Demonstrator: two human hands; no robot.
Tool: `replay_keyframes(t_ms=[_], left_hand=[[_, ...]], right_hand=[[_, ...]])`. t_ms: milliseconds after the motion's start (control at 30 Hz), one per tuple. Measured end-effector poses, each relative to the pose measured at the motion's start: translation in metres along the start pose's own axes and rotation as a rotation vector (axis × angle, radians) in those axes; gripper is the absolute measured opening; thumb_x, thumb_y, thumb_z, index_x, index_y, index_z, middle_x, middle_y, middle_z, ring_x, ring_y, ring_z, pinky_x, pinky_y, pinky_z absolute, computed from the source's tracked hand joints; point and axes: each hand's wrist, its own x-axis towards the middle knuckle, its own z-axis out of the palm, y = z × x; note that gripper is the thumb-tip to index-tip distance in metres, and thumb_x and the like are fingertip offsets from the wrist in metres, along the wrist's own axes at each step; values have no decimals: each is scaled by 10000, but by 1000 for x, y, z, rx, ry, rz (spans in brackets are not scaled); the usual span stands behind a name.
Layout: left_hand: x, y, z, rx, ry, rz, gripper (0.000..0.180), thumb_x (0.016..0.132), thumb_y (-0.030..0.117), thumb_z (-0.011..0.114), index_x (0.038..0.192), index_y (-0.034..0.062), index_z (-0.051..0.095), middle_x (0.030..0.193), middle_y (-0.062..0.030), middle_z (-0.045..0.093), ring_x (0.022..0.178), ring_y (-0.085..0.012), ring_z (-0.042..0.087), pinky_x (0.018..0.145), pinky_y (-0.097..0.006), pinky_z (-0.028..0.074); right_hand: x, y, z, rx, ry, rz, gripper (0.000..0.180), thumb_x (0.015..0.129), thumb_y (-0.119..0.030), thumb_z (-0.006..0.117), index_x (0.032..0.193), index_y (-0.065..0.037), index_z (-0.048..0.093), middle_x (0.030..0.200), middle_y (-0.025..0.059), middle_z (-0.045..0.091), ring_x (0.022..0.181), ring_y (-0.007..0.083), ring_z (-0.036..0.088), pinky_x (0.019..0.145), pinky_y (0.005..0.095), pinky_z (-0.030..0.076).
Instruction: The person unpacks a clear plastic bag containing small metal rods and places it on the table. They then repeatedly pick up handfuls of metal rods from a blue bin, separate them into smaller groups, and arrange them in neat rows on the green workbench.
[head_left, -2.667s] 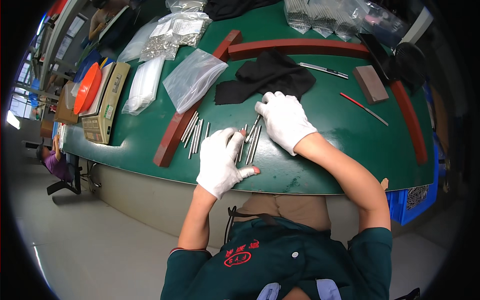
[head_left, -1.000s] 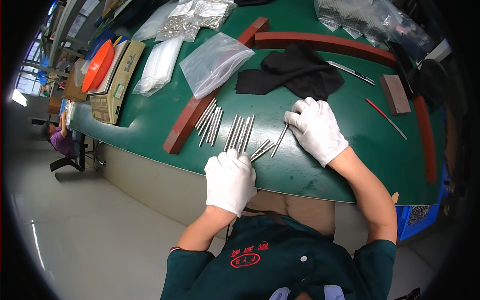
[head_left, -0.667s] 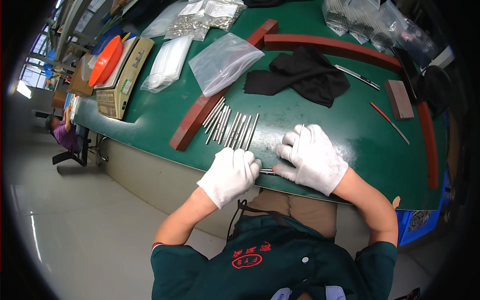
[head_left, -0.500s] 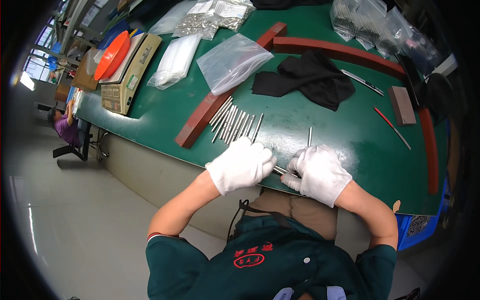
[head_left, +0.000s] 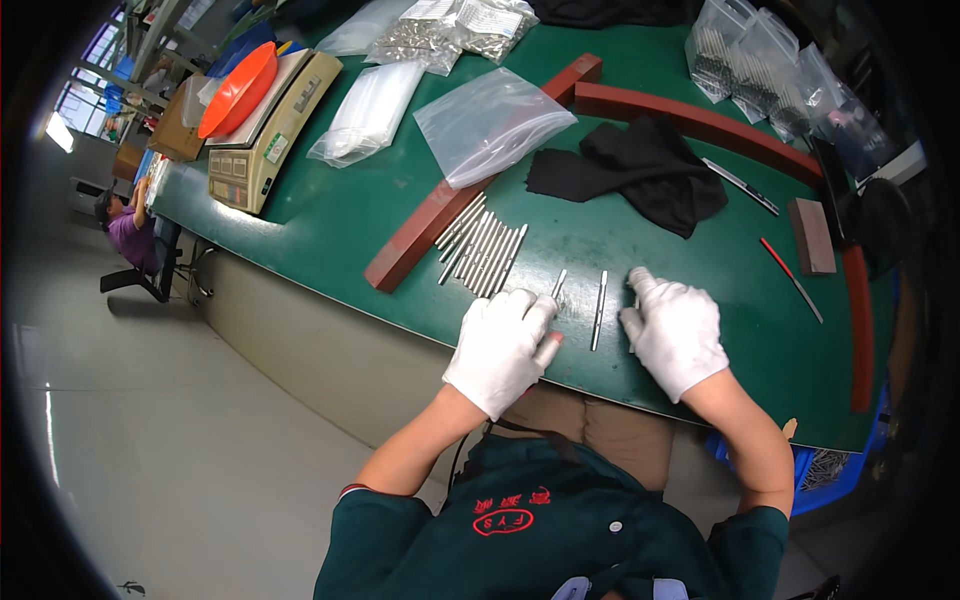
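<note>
Both my hands wear white gloves above the table's front edge. My left hand (head_left: 500,345) has its thumb apart from the bent fingers; a short metal pin (head_left: 560,282) shows beyond its index finger, the lower part hidden. Between my hands a second metal pin (head_left: 599,311) lies by itself on the green table. Over the table to the right, my right hand (head_left: 677,332) has index finger and thumb closed about a thin metal pin, mostly covered by the glove. Behind my left hand lies a row of several metal pins (head_left: 484,248), side by side.
Red-brown bars (head_left: 425,235) frame the work area. Inside are a black cloth (head_left: 650,170), a craft knife (head_left: 740,186), a red thin rod (head_left: 790,278) and a brown block (head_left: 811,236). Clear bags (head_left: 495,125), a scale (head_left: 270,140) with an orange bowl (head_left: 238,90) stand further off.
My hands have moved apart from where they met over a pin. One pin now lies between them, and my right hand covers the spot of another. The view has shifted slightly.
</note>
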Motion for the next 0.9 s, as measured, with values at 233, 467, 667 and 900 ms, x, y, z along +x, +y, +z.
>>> replay_keyframes(t_ms=[233, 467, 667, 900], left_hand=[[-6, -7, -3, 123, 130, -119, 294, 657, 119, 689, 923, 90, 567, 844, -43, 549, 784, -224, 532, 678, -341, 391], [-29, -28, -9, 225, 182, -341, 242, 667, 82, 675, 876, 83, 552, 760, -65, 528, 726, -245, 529, 671, -357, 408], [-25, -43, -13, 312, 309, -533, 183, 727, 110, 612, 898, 76, 557, 756, -76, 509, 728, -253, 529, 668, -376, 403], [-13, -58, -3, 432, 292, -413, 149, 735, 124, 602, 878, 97, 568, 761, -72, 517, 728, -235, 535, 655, -358, 400]], right_hand=[[12, -32, 10, 127, 105, -192, 275, 732, -147, 580, 985, -44, 546, 782, 110, 569, 760, 271, 560, 674, 387, 432], [21, -20, 10, 43, 203, -352, 273, 687, -226, 629, 876, -37, 571, 783, 91, 558, 763, 246, 539, 669, 354, 407], [38, -44, 30, -15, 274, -395, 270, 681, -327, 643, 710, -80, 539, 686, 60, 513, 716, 224, 514, 614, 342, 378], [38, -46, 28, -46, 256, -409, 221, 714, -286, 617, 714, -77, 544, 685, 62, 523, 714, 227, 520, 612, 343, 378]])
